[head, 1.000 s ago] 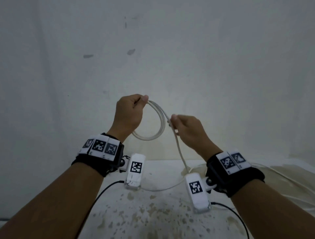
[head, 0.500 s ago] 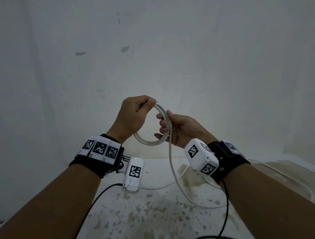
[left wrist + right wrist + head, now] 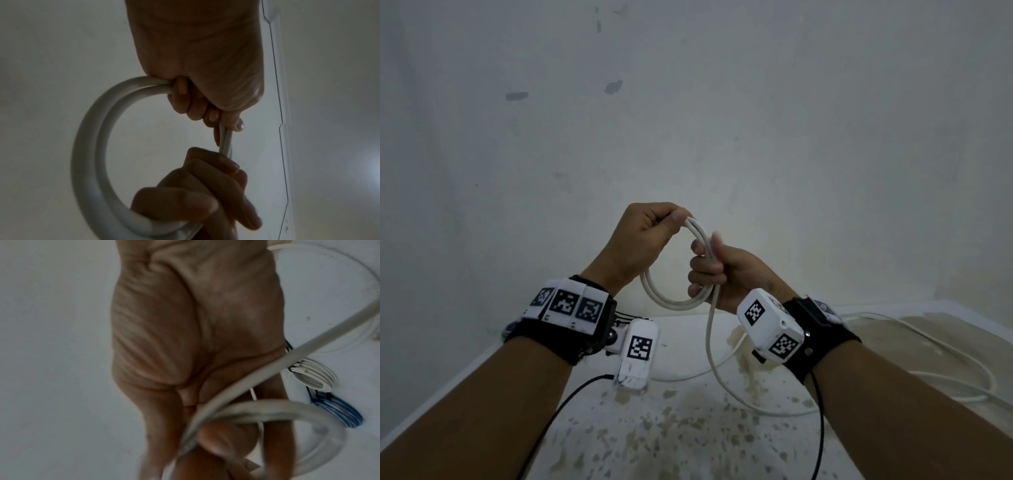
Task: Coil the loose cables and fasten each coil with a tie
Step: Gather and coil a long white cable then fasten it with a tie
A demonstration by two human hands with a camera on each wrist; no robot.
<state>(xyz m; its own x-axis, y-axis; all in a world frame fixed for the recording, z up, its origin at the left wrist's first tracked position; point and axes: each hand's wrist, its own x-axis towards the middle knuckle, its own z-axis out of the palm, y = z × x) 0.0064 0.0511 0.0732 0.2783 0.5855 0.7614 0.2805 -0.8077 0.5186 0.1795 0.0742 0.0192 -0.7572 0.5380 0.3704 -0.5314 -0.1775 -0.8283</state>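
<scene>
Nearest you, the free run of cable [image 3: 710, 346] drops from your right hand [image 3: 717, 274] to the table [image 3: 688, 438] at 6 o'clock, sweeps across the stained, speckled top toward 4 o'clock and trails off along the right side. That tail hangs slacker and more upright than a second ago, when it ran taut and slanted from a hand held lower and further right.

Since then your right hand has turned palm-up and come in to the coil [image 3: 671, 298], its fingers now curled round the right side of the loop at 3 o'clock, laying another turn against the earlier ones. Your left hand [image 3: 645, 236] has kept its place, thumb and fingers pinching the top of the coil at 12 o'clock. By my reading a second turn is nearly home and much cable is left to gather, so the tie is some way off.

The cable is round, smooth, off-white and fairly stiff; the left wrist view shows two strands [image 3: 90, 146] lying side by side in a clean oval. On the table to the right, the right wrist view shows a white coil [image 3: 314, 376] and a blue one [image 3: 339, 412] already bound with dark ties.

Beyond it all stands a plain, scuffed wall [image 3: 722, 120].
</scene>
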